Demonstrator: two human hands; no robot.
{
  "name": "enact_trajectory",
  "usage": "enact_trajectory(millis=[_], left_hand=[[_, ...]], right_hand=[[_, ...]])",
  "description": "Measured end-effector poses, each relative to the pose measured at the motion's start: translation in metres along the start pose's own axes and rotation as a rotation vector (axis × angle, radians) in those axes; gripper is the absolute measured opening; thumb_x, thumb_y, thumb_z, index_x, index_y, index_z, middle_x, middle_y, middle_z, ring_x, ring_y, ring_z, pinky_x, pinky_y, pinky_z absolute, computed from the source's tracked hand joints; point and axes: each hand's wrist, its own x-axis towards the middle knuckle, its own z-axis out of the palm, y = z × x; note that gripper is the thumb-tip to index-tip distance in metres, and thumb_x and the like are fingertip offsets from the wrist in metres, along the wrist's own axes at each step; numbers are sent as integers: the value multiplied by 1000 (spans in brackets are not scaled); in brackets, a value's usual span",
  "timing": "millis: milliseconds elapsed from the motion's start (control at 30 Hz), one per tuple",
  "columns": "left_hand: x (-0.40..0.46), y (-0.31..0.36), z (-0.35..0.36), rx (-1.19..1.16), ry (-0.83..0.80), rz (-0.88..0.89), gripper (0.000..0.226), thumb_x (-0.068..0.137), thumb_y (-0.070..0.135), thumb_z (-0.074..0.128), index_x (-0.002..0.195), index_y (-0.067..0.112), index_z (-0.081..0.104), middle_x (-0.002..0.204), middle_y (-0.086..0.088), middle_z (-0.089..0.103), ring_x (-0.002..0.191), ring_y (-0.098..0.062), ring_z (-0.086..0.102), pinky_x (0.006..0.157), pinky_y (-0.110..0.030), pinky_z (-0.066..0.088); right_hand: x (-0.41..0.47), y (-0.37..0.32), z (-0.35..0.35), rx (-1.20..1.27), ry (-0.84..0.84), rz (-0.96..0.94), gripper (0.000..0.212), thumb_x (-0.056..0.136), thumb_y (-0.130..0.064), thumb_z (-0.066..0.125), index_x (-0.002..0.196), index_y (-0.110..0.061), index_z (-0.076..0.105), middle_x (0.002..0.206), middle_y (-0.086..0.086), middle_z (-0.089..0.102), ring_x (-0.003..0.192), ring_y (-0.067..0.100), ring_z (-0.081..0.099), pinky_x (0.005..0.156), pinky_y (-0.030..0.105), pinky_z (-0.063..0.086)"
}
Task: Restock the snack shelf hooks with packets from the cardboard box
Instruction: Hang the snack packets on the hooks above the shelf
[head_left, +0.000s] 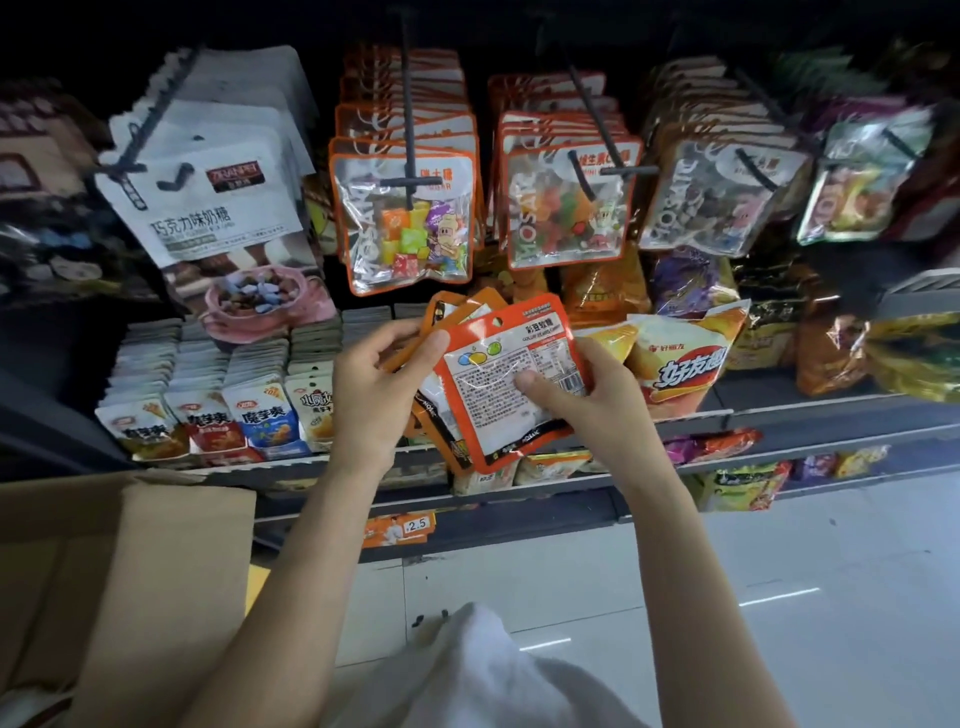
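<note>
Head view
Left grip: the left hand (376, 387) curls round a fanned stack of orange-edged packets (441, 332), thumb over their upper edge.
Right grip: the right hand (582, 387) holds the front packet (501, 382) from the right, thumb pressed on its printed back.
Front packet: orange border, white label side facing the camera, tilted, held in front of the shelf (519, 467), below the hooks.
Hooks: black pegs; the middle hook (408, 119) carries a row of clear orange-framed sweet bags (405, 223); the next hook (597, 119) to the right carries similar bags.
Cardboard box: the box (130, 571) sits at lower left, flap open, beside the left forearm.
Shelf goods: small sachets (218, 415) stand in rows at left; a yellow crisp bag (685, 358) lies just right of the right hand.
</note>
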Motion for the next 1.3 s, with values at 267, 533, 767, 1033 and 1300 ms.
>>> enact_trajectory(millis=[267,533,767,1033,1300], left_hand=[[-10,-4,0,23,20,13,7,87,17,66,83,23,65,71,15,68,68,3,64,56,-13,47],[-17,8,7,-133,-48,-99,21,68,39,71,82,24,68,79,9,72,84,-16,68,74,-33,55],[-17,10,5,137,-155,-16,30,70,16,82,87,30,62,86,13,70,80,1,66,66,-16,53],[11,26,17,156,-345,138,27,72,11,80,85,29,65,77,25,69,77,6,63,67,-10,46],[38,35,48,168,-156,278,19,78,19,77,85,29,62,85,22,62,77,17,58,67,-2,41]], right_hand=[[-17,7,-22,-70,622,-232,27,85,-21,71,107,-12,58,94,-20,65,84,-10,62,77,19,55],[-25,28,5,-668,178,-877,35,99,-14,39,116,-12,69,124,6,64,123,28,52,103,60,38],[-27,33,2,-765,82,-778,36,95,-16,51,127,-26,62,145,6,46,140,38,28,107,69,22],[3,12,-41,-346,-48,-406,63,85,-53,61,141,-49,32,140,-7,38,127,9,42,95,39,49],[45,-1,-41,-331,362,-575,53,91,-16,65,138,-30,47,97,3,47,83,14,46,72,24,49]])
